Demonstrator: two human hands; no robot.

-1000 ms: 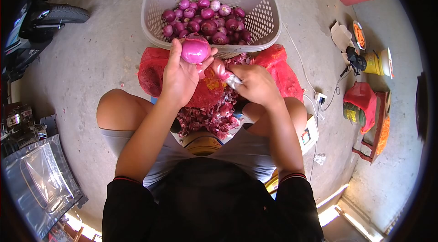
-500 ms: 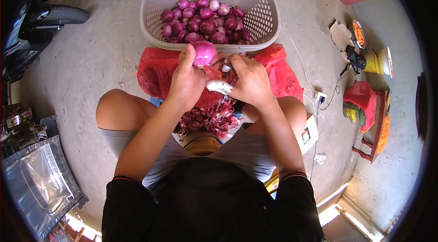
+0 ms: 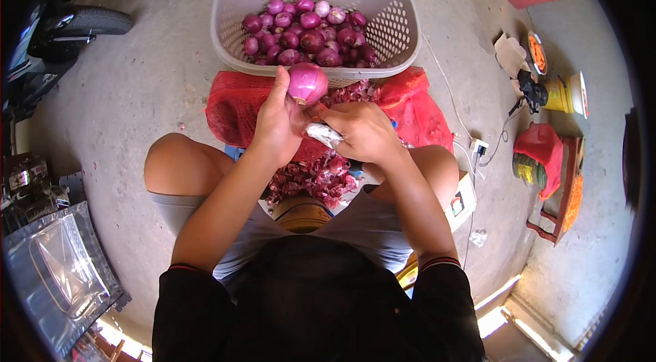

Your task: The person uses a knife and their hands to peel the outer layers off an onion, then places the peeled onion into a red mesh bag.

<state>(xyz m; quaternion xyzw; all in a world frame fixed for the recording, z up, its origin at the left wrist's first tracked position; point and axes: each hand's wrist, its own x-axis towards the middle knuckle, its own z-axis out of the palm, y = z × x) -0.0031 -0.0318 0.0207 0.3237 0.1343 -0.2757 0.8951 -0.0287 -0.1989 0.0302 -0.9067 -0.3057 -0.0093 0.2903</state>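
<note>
My left hand (image 3: 281, 123) is closed round a peeled-looking purple onion (image 3: 307, 84), thumb along its left side. Right up against it, my right hand (image 3: 365, 131) grips a small knife by its white-wrapped handle (image 3: 324, 134); the blade is hidden behind the fingers. Below both hands lies a heap of loose red onion skins (image 3: 318, 181), between my knees. Just ahead stands a grey perforated basket (image 3: 229, 14) with many purple onions (image 3: 312, 41) in it.
A red mesh sack (image 3: 236, 106) spreads in front of the basket. At right are a cable with a plug adapter (image 3: 478, 147), a yellow bucket (image 3: 562, 93) and a small wooden stool (image 3: 566, 191). A motorbike wheel (image 3: 96, 20) stands at left.
My right hand has turned over and moved slightly down and left, its fingers now closer to the left hand. The onion sits a little more upright, its root end showing below.
</note>
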